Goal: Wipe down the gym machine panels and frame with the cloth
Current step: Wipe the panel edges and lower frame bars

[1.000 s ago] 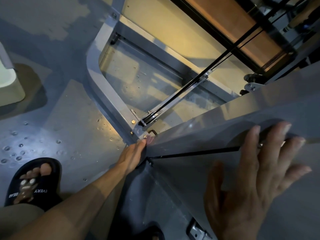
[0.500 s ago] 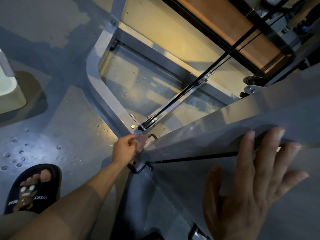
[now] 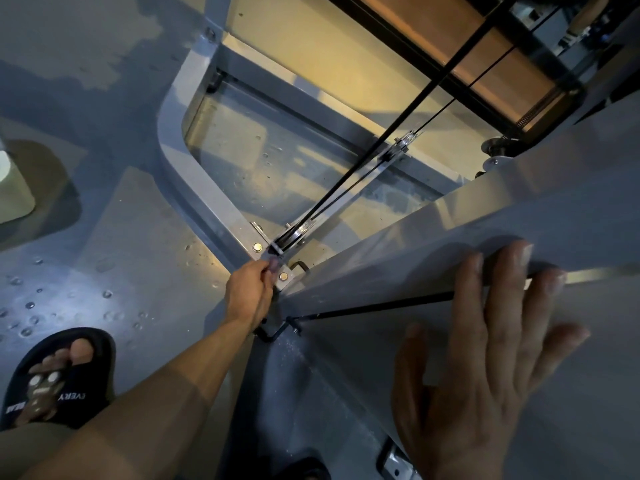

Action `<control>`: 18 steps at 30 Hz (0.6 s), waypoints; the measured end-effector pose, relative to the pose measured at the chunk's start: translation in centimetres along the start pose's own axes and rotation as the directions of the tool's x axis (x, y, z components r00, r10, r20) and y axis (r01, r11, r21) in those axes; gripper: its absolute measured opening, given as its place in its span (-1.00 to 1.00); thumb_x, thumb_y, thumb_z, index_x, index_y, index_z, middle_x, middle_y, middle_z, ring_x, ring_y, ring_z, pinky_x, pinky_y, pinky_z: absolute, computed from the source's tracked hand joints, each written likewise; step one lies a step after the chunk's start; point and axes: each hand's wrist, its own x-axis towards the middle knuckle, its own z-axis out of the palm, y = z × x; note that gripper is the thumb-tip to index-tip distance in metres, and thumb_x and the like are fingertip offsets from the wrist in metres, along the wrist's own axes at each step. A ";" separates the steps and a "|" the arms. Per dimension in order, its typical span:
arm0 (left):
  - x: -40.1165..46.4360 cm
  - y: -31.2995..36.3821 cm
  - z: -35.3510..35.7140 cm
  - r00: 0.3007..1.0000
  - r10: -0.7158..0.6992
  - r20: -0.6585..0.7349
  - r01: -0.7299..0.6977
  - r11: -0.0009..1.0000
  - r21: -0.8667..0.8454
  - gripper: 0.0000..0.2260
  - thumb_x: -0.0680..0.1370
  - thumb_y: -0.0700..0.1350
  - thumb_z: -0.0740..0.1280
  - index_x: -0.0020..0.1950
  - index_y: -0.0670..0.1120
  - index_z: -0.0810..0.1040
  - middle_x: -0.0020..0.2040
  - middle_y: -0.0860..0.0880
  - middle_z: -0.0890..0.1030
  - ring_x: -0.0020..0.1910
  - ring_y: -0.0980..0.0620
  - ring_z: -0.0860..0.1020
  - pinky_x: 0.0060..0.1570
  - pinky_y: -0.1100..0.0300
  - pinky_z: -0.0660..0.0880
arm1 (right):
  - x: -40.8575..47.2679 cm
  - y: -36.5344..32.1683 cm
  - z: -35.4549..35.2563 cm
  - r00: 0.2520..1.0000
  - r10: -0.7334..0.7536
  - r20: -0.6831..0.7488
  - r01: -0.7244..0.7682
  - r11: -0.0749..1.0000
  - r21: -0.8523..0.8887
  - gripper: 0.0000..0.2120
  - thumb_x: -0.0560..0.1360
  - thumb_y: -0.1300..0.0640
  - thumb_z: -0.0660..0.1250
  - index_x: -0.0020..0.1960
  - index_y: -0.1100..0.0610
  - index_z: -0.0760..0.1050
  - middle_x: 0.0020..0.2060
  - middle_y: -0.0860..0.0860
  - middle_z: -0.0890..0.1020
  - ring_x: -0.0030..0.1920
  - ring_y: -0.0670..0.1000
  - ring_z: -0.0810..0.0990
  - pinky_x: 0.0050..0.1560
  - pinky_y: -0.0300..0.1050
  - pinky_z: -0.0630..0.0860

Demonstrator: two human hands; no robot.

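Pretty cramped at the frame corner (image 3: 273,252): the cables (image 3: 349,181) run diagonally up from it, bolts (image 3: 257,247) poke up right beside it, and the big grey panel (image 3: 485,237) walls off its right. Left of it is open wet floor (image 3: 114,244).

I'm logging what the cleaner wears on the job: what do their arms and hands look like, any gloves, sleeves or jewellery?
Both are bare. The left hand and its long forearm show no glove, sleeve, watch or ring. The right hand is also ungloved, with no ring visible on its fingers and short plain nails; its wrist is out of frame, so a sleeve or watch there cannot be judged.
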 end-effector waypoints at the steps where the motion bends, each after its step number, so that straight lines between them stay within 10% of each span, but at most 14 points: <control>1: -0.1 -0.4 0.3 0.998 0.000 0.059 0.000 1.000 -0.007 -0.84 0.68 -0.11 0.31 0.15 -0.01 0.68 0.03 0.05 0.67 0.00 0.08 0.62 -0.07 0.39 0.50 | 0.0 -0.1 0.1 1.000 -0.001 0.001 0.001 1.000 0.001 -0.37 0.52 0.18 0.25 0.57 0.25 0.22 0.66 -0.04 -0.04 0.66 0.06 -0.08 0.60 0.12 -0.24; 4: -0.3 -0.5 0.3 0.976 -0.116 0.187 0.135 0.987 -0.092 -0.88 0.64 0.00 0.38 0.09 0.03 0.70 -0.03 0.04 0.69 -0.04 0.06 0.65 -0.06 0.27 0.62 | -0.1 0.0 0.2 1.000 0.006 -0.003 -0.006 1.000 0.001 -0.35 0.50 0.20 0.28 0.57 0.24 0.23 0.66 -0.03 -0.04 0.66 0.07 -0.07 0.60 0.13 -0.24; 9: 0.7 -0.9 -0.9 0.984 -0.093 -0.149 0.095 0.995 0.002 -0.79 0.71 -0.01 0.25 0.19 -0.07 0.62 0.05 0.00 0.57 0.03 0.01 0.56 0.03 0.17 0.47 | -0.1 0.1 0.2 1.000 -0.001 -0.006 0.001 1.000 -0.004 -0.33 0.48 0.20 0.31 0.57 0.24 0.24 0.66 -0.04 -0.03 0.66 0.07 -0.06 0.61 0.12 -0.23; 18: 0.9 1.7 0.5 0.966 -0.028 0.257 0.013 0.998 0.060 -0.82 0.67 -0.04 0.34 0.19 0.02 0.70 0.15 0.04 0.68 0.13 0.06 0.60 0.10 0.22 0.48 | -0.7 0.5 0.3 0.999 -0.033 -0.015 0.032 0.999 -0.022 -0.30 0.46 0.24 0.34 0.56 0.25 0.25 0.66 -0.02 0.01 0.66 0.07 -0.04 0.61 0.11 -0.22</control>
